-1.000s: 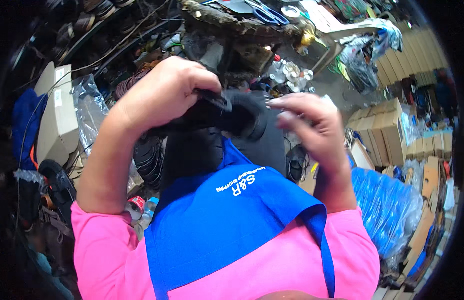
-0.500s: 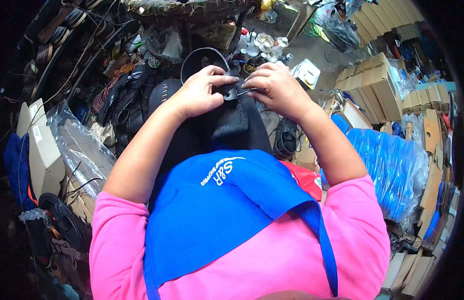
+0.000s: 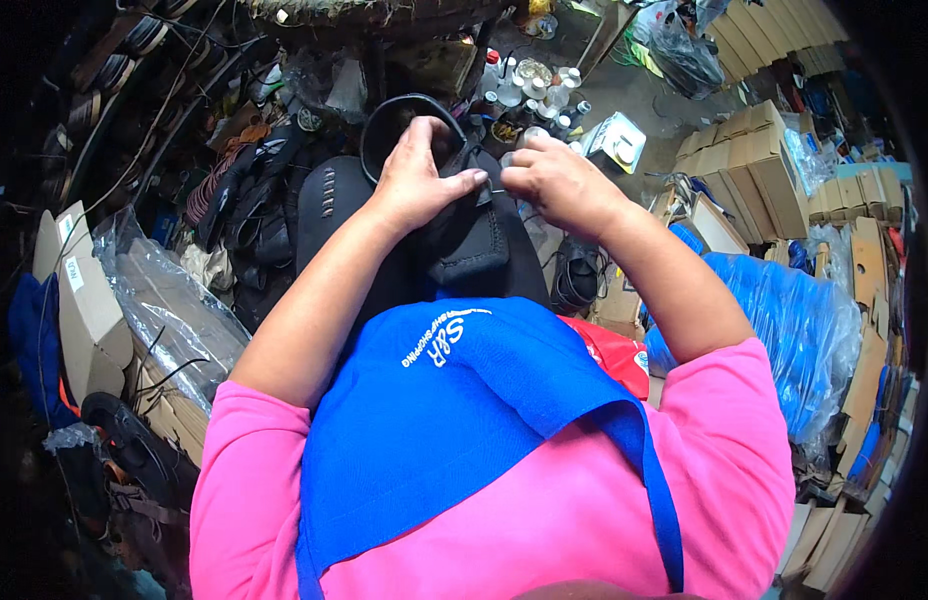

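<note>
A black boot [image 3: 471, 250] lies across my lap, its toe toward me and stitches running round the toe's edge. Its wide round opening [image 3: 367, 150] faces away from me. My left hand [image 3: 419, 180] grips the boot's upper, fingers at the opening and thumb laid along the top near the tongue. Just to the right, my right hand [image 3: 559, 180] is closed in a pinch beside the upper. A thin needle-like piece [image 3: 497, 190] runs from its fingertips toward the boot; its far end is hard to make out.
Several bottles and jars [image 3: 534, 85] stand beyond my hands, beside a white tin [image 3: 618, 142]. Cardboard boxes [image 3: 749, 165] and a blue plastic-wrapped bundle [image 3: 774, 330] lie at the right. Black shoes [image 3: 259, 200] are heaped at the left, near plastic-covered cardboard [image 3: 179, 310].
My left hand has shifted from the tongue onto the boot's opening, its thumb stretching rightward. My right hand has drawn slightly right, and the boot has turned a little.
</note>
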